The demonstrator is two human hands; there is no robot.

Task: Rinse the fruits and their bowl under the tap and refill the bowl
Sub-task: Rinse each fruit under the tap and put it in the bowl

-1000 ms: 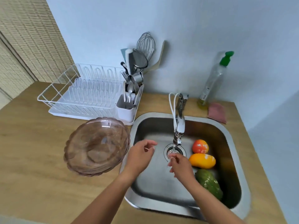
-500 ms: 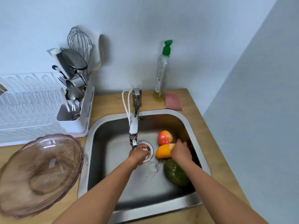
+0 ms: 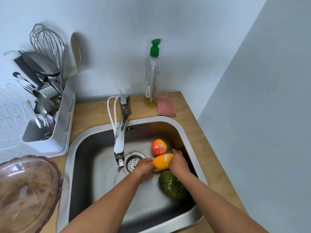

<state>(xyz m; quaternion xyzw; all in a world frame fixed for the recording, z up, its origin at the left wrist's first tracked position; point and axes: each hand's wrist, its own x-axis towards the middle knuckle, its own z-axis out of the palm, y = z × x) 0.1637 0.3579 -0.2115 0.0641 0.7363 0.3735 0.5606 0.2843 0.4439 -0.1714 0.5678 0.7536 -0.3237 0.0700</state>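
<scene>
Three fruits lie at the right side of the steel sink (image 3: 80, 165): a red-orange fruit (image 3: 158, 147), a yellow-orange fruit (image 3: 162, 162) and a dark green bumpy fruit (image 3: 172, 184). My left hand (image 3: 144, 168) grips the left end of the yellow-orange fruit. My right hand (image 3: 178, 163) curls over its right end. The tap (image 3: 119, 142) reaches over the drain (image 3: 133, 159), just left of my hands. The brownish see-through bowl (image 3: 28, 192) sits on the wooden counter at the lower left.
A white drying rack with a cutlery holder (image 3: 48, 128) full of utensils and a whisk stands left of the sink. A soap bottle (image 3: 152, 73) with a green cap and a pink sponge (image 3: 165, 106) sit behind the sink. A wall closes the right side.
Both hands moved right from under the tap to the yellow-orange fruit and took hold of it. The view swung right, so the bowl now sits at the lower left edge.
</scene>
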